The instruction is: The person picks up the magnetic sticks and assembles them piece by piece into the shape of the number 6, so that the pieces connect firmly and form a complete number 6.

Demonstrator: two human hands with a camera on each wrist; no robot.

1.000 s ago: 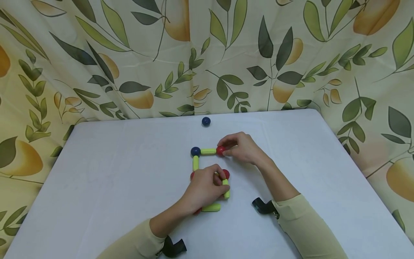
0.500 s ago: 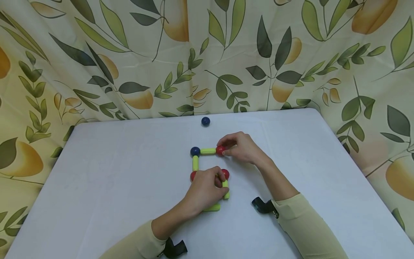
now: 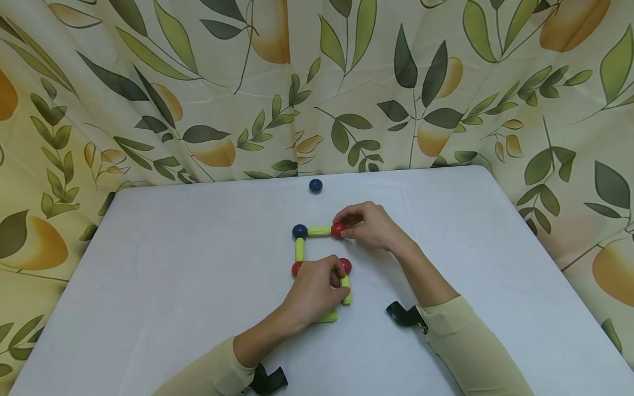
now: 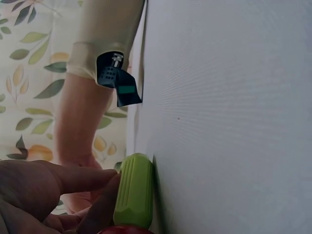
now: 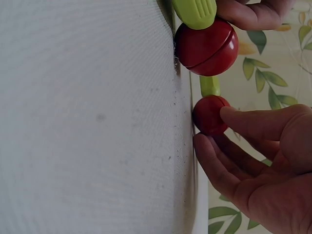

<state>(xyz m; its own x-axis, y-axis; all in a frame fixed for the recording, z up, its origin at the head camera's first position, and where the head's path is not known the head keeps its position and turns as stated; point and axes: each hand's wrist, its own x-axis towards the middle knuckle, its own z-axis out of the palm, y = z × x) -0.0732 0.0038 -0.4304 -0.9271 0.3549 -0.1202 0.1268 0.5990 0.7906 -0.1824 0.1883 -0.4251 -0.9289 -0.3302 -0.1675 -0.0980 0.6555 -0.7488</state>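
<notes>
Yellow-green ribbed rods and coloured balls are joined into an open figure on the white table. My right hand (image 3: 371, 226) pinches a red ball (image 5: 209, 115) at its far right corner, thumb on one side, fingers on the other. A green rod (image 3: 319, 231) runs from that ball to a dark blue ball (image 3: 299, 231). Nearer to me, my left hand (image 3: 317, 289) holds a rod (image 4: 134, 192) between curled fingers and thumb, beside a second red ball (image 5: 207, 48) at its end. This hand covers part of the figure, and another red ball (image 3: 296, 269) peeks out behind it.
A loose dark blue ball (image 3: 315, 186) lies near the far edge of the white table (image 3: 198, 264). Below the left hand, one end of a green rod (image 3: 328, 317) shows. A leaf-patterned curtain (image 3: 346, 110) hangs behind the table. Black wrist cameras (image 3: 403, 314) sit at both sleeves.
My left hand has shifted very slightly right and down, uncovering more of the red ball at left and hiding the one below it. The right hand stays on its red ball.
</notes>
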